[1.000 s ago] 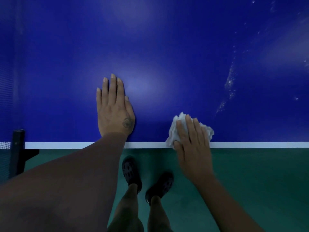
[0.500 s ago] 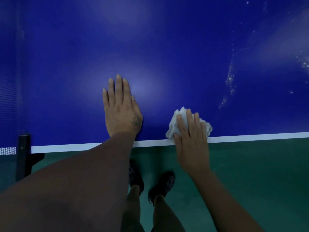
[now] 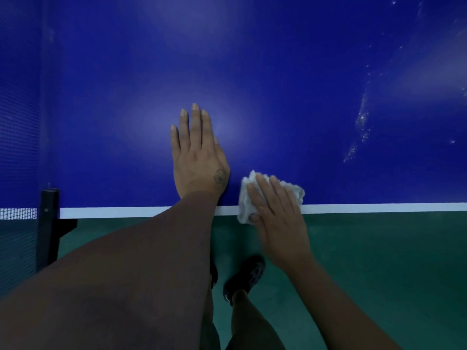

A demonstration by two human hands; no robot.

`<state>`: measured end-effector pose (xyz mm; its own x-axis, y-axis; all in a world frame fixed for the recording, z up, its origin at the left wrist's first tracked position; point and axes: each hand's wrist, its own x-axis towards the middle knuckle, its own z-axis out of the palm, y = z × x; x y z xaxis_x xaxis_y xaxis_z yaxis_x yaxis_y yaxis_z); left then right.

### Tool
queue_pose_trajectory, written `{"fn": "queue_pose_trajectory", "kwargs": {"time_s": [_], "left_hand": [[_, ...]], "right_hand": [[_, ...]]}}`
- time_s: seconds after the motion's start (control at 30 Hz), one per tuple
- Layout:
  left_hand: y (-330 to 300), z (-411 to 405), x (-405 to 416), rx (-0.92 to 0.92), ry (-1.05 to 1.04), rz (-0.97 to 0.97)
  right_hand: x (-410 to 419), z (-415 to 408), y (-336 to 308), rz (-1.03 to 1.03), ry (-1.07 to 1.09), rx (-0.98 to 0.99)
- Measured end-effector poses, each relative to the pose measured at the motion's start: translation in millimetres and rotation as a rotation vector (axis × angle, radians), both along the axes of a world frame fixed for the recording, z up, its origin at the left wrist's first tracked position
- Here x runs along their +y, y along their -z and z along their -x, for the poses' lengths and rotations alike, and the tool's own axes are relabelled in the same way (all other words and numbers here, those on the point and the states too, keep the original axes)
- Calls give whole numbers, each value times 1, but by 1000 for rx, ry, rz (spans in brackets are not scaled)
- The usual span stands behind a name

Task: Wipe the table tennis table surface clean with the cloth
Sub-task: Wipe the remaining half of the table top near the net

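Right hand: while it works the near edge, the right hand (image 3: 280, 218) lies over the cloth (image 3: 273, 195) with fingers fairly straight on top and the thumb tucked under the cloth's near-left corner, so it presses and pinches at once; I judge this keeps the wad from slipping off the edge as it is pushed.
Left hand: the left hand (image 3: 198, 157) lies flat, palm down, fingers straight and close together, holding nothing; it looks like a prop that takes the person's weight as they lean over.
Hands together: close side by side, not touching, the right at about 4 o'clock from the left.
Cloth: one white bunched wad, lying across the white line (image 3: 126, 212) at the table's near edge, part of it hanging just past the edge.
Table: the blue table (image 3: 278, 72) fills the upper view; the cloth is on its near margin, so the wiping there is in hand.
Specks: a streak of pale specks (image 3: 362, 122) at 2 o'clock from the cloth, well apart from it; too many and too small to count, and by my judgement not yet wiped.
Net: one net (image 3: 17, 122) at 9 o'clock, with one black post (image 3: 48, 223) clamped at the edge.
Count: two hands, one cloth, one table, one net, one post.
Below: two dark shoes (image 3: 245, 276) on the green floor (image 3: 379, 261) at 6 o'clock, the left one mostly hidden by the arm.
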<state>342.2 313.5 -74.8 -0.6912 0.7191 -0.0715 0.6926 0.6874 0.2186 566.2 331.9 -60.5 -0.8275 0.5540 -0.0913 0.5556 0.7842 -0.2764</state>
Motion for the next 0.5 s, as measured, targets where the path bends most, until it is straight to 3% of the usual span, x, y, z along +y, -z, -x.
{"fn": "queue_pose_trajectory", "kwargs": {"time_s": [0.2, 0.37, 0.5], "left_hand": [[0, 0, -2, 4, 4, -5], [1, 2, -2, -10, 13, -7], [-3, 1, -3, -14, 11, -10]], "right_hand": [[52, 52, 4, -101, 212, 14], [3, 36, 4, -75, 70, 61], [21, 8, -3, -97, 43, 2]]}}
